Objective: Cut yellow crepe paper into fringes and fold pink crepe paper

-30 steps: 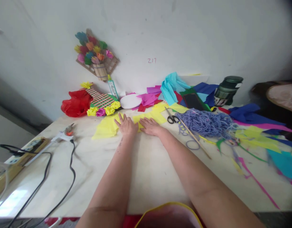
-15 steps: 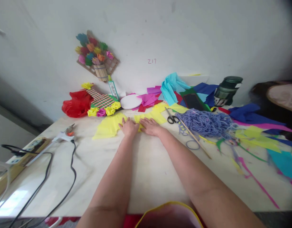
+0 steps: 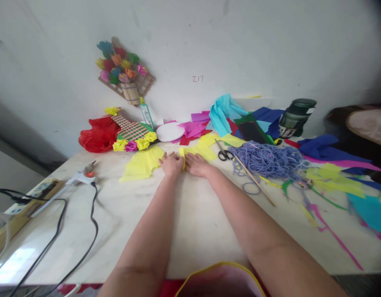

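Both my hands rest side by side on a sheet of yellow tissue paper (image 3: 143, 163) at the far middle of the table. My left hand (image 3: 172, 164) has its fingers drawn together and pinches a raised fold of the yellow paper (image 3: 182, 158) that stands between the hands. My right hand (image 3: 197, 164) lies flat on the right part of the sheet (image 3: 203, 151), fingers stretched out, touching that fold. Black-handled scissors (image 3: 223, 154) lie just right of my right hand.
A heap of purple yarn (image 3: 267, 159) and a thin wooden stick (image 3: 255, 181) lie to the right, with coloured paper scraps (image 3: 335, 177) beyond. A glue gun (image 3: 81, 176), its black cable (image 3: 93, 218) and a power strip (image 3: 32, 196) sit at left. Paper flowers (image 3: 136, 144), a white plate (image 3: 170, 132) and a dark jar (image 3: 297, 117) line the wall.
My left hand slid right toward my right hand, its fingers closing up, and pushed the yellow paper into a raised fold between them. The right hand stayed in place.
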`<state>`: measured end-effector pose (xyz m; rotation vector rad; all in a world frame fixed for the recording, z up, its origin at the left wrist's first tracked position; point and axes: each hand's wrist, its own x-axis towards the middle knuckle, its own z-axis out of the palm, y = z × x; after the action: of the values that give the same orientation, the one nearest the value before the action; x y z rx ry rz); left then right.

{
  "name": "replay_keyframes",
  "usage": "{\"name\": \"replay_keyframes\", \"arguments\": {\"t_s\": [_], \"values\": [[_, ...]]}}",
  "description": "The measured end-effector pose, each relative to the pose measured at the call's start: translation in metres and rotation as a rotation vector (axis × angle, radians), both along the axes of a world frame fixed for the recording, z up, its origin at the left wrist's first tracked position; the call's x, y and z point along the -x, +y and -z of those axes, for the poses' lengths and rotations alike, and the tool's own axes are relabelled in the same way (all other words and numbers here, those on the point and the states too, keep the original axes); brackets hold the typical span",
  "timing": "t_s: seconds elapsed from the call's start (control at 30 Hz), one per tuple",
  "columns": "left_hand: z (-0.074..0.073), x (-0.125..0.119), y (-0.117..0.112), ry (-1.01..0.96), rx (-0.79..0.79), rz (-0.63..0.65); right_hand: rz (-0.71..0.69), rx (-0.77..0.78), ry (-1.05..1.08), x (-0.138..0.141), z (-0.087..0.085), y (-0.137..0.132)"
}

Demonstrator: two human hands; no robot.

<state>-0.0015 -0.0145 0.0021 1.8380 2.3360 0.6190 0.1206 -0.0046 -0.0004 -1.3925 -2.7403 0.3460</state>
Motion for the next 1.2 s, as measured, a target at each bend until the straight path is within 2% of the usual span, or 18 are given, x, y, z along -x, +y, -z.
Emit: {"name": "replay_keyframes", "arguments": {"t_s": [0.17,0.27,0.43,0.83,1.0,1.1,1.2], "values": [[0.001,0.001,-0.002,0.039,-0.054,0.037,-0.004,0.002,-0.002,0.0,0.0,0.0],[0.003,0.001,-0.002,0.097,-0.099,0.122,-0.006,0.004,0.002,0.0,0.0,0.0],[0.006,0.001,-0.003,0.207,-0.065,0.259,0.008,0.012,0.009,0.0,0.001,0.001],[0.005,0.0,-0.003,0.204,-0.002,0.285,0.019,0.02,0.007,-0.001,-0.002,-0.001],[0.004,0.0,-0.004,0.202,0.007,0.294,-0.04,0.007,0.04,-0.006,-0.001,0.006],[0.004,0.001,-0.003,0.208,0.023,0.304,-0.065,-0.011,0.099,-0.012,0.002,0.013],[0.006,0.002,-0.002,0.217,0.044,0.314,0.015,-0.026,0.237,-0.02,0.005,0.018]]}}
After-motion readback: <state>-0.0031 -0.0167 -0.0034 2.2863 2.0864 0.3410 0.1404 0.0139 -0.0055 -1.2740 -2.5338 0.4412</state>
